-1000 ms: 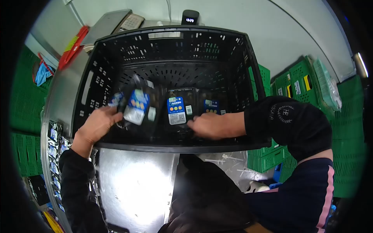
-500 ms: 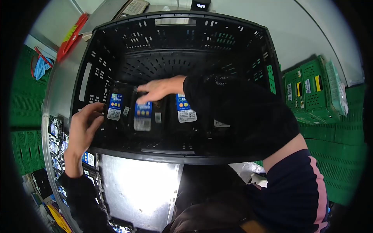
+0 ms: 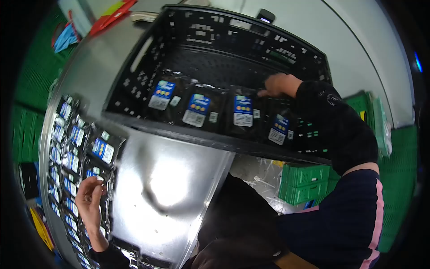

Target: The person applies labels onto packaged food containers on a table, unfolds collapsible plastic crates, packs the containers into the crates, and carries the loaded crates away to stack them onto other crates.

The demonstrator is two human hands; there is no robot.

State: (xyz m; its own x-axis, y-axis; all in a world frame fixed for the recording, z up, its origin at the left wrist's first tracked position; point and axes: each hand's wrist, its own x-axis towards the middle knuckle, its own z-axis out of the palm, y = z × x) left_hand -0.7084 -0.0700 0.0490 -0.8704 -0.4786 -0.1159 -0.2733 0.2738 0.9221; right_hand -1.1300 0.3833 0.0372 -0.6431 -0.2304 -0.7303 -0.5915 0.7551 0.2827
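A black perforated plastic crate (image 3: 208,140) holds a row of flat black packs with blue-and-white labels, such as the labelled pack (image 3: 243,110) third from the left. My right hand (image 3: 281,85) is inside the crate, above the rightmost pack (image 3: 279,129). Its fingers are blurred and partly hidden, so their grip is unclear. My left hand (image 3: 91,201) hovers over similar packs on the metal table, with fingers curved, thumb apart and nothing visible between them. Closest to its fingertips lies a labelled black pack (image 3: 93,173).
Rows of overlapping packs (image 3: 70,161) cover the left side of the steel table (image 3: 170,179). Green crates (image 3: 304,184) stand low on the right. A red brush or dustpan (image 3: 107,20) lies at the back left. Behind the crate sits a small dark clock (image 3: 266,16).
My left hand has left the crate's edge and moved down to the packs on the table. My right hand has shifted right inside the crate. The view has turned and moved left.
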